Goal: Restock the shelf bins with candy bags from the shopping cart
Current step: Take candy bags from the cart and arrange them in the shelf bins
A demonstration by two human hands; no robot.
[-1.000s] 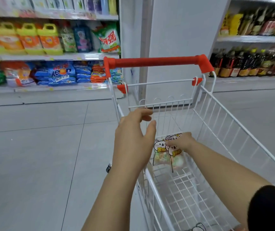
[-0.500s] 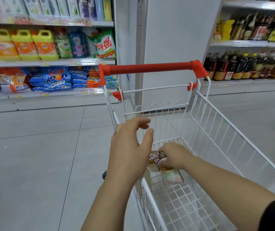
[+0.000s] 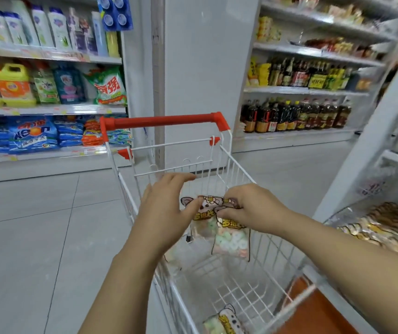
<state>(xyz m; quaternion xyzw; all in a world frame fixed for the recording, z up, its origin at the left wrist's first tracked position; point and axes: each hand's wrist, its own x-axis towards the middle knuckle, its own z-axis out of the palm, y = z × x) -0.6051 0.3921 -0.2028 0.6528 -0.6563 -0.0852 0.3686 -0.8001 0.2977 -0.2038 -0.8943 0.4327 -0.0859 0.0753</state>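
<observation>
Your right hand (image 3: 248, 208) pinches the bags (image 3: 229, 239) by their tops, inside the cart (image 3: 164, 121) above its floor, so they hang free; your left hand (image 3: 166, 213), fingers spread, touches them, likely to steady.

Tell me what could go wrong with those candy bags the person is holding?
The right hand pinches what look like two bags only by their tops, so one might drop into the cart. The left hand is open beside them, giving little support. A third bag lies at the cart's near end and could be missed.
</observation>
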